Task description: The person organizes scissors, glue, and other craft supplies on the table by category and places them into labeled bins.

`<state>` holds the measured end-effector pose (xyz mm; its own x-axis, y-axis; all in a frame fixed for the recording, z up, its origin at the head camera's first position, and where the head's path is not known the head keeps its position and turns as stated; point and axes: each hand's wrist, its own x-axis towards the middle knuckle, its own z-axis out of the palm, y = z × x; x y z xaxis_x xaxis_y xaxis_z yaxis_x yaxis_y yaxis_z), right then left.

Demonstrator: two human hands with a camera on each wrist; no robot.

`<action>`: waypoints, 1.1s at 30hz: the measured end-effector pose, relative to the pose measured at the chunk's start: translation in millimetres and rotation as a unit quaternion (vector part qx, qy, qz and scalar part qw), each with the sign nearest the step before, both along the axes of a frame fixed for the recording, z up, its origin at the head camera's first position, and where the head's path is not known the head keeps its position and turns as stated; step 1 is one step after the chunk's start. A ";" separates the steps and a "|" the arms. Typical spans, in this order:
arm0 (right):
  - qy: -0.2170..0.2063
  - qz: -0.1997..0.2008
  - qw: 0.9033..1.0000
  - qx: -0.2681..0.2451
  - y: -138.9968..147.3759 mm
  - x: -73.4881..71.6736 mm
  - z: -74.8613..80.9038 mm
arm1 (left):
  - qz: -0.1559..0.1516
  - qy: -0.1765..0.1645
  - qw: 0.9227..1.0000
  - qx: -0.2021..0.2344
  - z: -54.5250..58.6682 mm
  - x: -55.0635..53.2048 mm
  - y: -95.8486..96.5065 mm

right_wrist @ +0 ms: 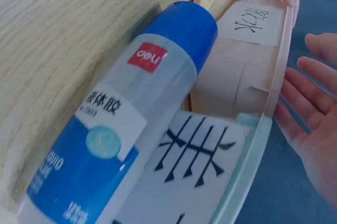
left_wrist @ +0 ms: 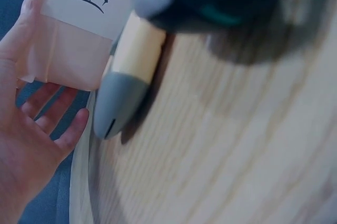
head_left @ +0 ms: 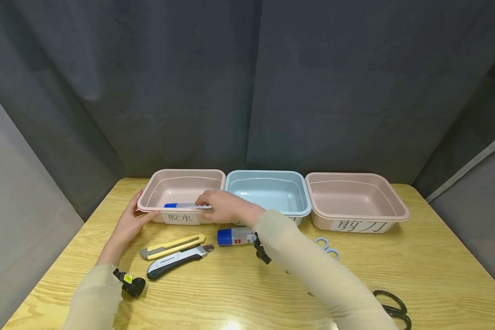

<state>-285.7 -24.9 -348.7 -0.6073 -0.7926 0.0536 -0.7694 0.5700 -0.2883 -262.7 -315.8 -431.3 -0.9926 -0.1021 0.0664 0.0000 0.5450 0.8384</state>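
Note:
My left hand (head_left: pixel 128 224) grips the left front corner of the left pink bin (head_left: pixel 214 173), thumb on the front rim, other fingers at the side. A glue bottle (head_left: pixel 181 206) with a blue cap and clear body lies inside along the front wall. Over that bin's front right edge, my right hand (head_left: pixel 227 205) overlaps the bottle's right end in the head view. In the right wrist view its fingers (right_wrist: pixel 316 79) look spread and relaxed, gripping nothing. A second glue bottle (right_wrist: pixel 126 113), blue-capped, lies on the table beneath the right wrist.
A light blue bin (head_left: pixel 268 173) and another pink bin (head_left: pixel 354 214) continue the row. Near the left forearm lie a yellow utility knife (head_left: pixel 173 246) and a black-and-white one (head_left: pixel 175 262). Light blue scissors (head_left: pixel 333 251), partly behind the right sleeve, and black scissors (head_left: pixel 397 311) lie right.

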 end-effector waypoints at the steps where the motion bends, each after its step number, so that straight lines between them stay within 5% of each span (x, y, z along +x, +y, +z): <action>1: 0.007 0.001 1.000 -0.002 2.4 0.4 0.7 | -0.001 0.000 1.000 0.000 -0.2 -0.2 0.0; 18: 0.036 0.004 0.999 -0.036 34.1 8.3 -5.4 | -0.011 -0.004 1.000 0.008 1.4 1.6 0.2; 33: 0.076 0.005 0.996 -0.036 54.1 31.5 -11.6 | -0.013 0.004 1.000 0.007 2.8 1.6 -0.7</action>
<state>-254.3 29.2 -360.3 -0.5800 -0.7891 0.2023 -0.8129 0.5441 -0.2079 -261.1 -316.5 -428.5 -0.9943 -0.0777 0.0724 0.0200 0.5330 0.8459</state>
